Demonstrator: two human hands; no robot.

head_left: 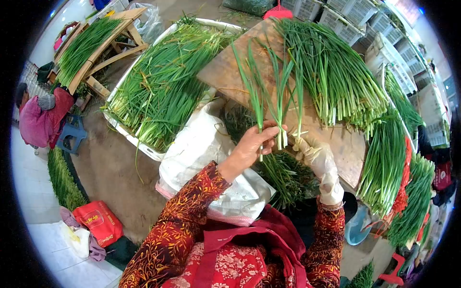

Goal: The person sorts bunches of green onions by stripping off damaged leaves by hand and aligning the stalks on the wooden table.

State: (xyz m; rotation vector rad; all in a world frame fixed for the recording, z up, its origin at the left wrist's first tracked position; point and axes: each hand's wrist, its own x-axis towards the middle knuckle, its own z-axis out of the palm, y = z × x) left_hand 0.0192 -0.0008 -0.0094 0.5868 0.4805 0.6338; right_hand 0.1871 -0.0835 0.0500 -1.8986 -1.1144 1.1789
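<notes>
Head view: left hand (252,147) pinches green stalks (279,111), right hand (318,157) another stalk (299,103), with white sack (196,150) beside filled crate (154,154).

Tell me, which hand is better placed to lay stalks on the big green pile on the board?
Probably the right hand: it is nearer the big pile. The left hand is farther from that pile and busy holding stalks.

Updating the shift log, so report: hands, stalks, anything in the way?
Left hand gripping green stalks. Right hand, gloved, at base of another stalk. Bunch lies on board. Nothing visibly blocking either hand.
</notes>
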